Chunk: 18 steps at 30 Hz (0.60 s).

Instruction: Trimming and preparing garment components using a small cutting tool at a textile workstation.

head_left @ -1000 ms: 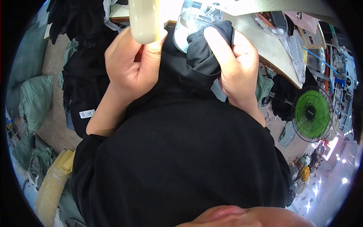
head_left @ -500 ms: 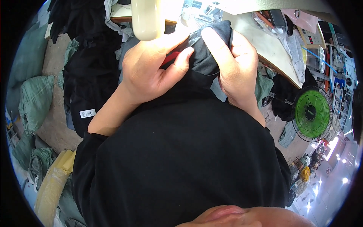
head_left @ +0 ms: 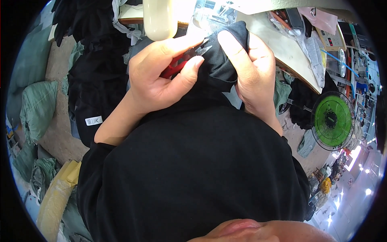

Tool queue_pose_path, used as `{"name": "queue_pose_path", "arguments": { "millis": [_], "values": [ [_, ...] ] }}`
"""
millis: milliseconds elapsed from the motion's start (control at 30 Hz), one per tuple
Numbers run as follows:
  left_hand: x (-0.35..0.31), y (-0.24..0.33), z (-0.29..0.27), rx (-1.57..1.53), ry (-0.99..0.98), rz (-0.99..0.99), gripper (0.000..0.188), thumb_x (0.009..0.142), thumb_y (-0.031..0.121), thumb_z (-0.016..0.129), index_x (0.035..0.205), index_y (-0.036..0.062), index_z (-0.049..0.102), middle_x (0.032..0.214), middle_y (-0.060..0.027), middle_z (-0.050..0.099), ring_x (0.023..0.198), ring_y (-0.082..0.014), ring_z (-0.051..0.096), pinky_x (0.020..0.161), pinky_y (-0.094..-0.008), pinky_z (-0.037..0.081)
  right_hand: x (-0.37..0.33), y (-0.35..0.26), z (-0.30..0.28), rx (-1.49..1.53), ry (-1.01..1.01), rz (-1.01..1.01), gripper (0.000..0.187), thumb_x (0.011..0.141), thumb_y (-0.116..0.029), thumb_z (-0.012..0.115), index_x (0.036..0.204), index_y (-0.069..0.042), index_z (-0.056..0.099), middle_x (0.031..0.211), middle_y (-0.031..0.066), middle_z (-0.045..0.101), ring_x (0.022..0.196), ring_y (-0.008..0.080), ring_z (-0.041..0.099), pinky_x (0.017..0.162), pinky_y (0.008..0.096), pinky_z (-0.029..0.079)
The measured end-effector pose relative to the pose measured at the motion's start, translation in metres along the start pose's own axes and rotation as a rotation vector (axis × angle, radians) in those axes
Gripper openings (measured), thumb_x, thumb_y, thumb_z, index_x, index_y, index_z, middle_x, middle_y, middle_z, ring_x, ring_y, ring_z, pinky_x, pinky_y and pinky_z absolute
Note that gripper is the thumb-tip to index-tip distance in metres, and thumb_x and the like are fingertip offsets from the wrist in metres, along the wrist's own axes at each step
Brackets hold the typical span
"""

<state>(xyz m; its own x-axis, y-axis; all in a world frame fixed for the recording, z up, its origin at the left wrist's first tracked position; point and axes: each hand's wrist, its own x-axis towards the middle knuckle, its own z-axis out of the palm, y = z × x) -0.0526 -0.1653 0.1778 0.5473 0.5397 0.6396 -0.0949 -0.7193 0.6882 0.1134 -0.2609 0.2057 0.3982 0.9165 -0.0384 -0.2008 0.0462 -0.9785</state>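
My left hand (head_left: 161, 72) is closed around red-handled thread snips (head_left: 175, 66). Their metal blades stick out between thumb and fingers, slightly apart, with the tips close to the cloth. In my right hand (head_left: 254, 66) a dark piece of fabric (head_left: 221, 64) is pinched, the thumb lying on top and the fingers behind it. The fabric is folded and bunched, and its lower part hangs down in front of me. Bright lamplight falls on the sewing machine's metal bed (head_left: 211, 16) just beyond both hands.
A cream rounded machine part (head_left: 159, 20) rises beside my left hand. The pale worktable (head_left: 288, 48) reaches to the right, carrying pouches and tools (head_left: 288, 24). Black garments (head_left: 96, 80) heap at the left, near green sacks (head_left: 38, 107). A green fan (head_left: 331, 119) stands at the right.
The snips' blades have come away from the fabric, back toward the left, and now show more fully. My right hand has barely shifted and keeps its pinch on the cloth.
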Motion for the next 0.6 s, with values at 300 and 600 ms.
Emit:
{"name": "queue_pose_path", "arguments": {
  "millis": [300, 600],
  "values": [
    [0.0009, 0.0039, -0.0079, -0.008, -0.119, -0.005, 0.032, 0.085, 0.001, 0.072, 0.116, -0.0056, 0.069, 0.086, -0.0095, 0.068, 0.064, -0.0097, 0.055, 0.058, -0.0201, 0.041, 0.0, 0.0015, 0.0036, -0.055, 0.012, -0.075, 0.014, 0.097, -0.009, 0.066, 0.103, 0.004, 0.069, 0.092, 0.0013, 0.071, 0.082, 0.0044, 0.062, 0.076, 0.0204, 0.05],
    [0.0061, 0.0076, -0.0087, 0.002, -0.107, -0.043, 0.029, 0.078, 0.004, 0.077, 0.107, -0.0009, 0.073, 0.071, -0.008, 0.062, 0.058, -0.0159, 0.057, 0.054, -0.0253, 0.044, 0.0016, -0.0037, 0.0002, -0.23, -0.033, -0.079, 0.015, 0.096, -0.008, 0.065, 0.105, 0.004, 0.069, 0.094, 0.0036, 0.072, 0.084, 0.006, 0.063, 0.078, 0.0221, 0.05]
  ]
}}
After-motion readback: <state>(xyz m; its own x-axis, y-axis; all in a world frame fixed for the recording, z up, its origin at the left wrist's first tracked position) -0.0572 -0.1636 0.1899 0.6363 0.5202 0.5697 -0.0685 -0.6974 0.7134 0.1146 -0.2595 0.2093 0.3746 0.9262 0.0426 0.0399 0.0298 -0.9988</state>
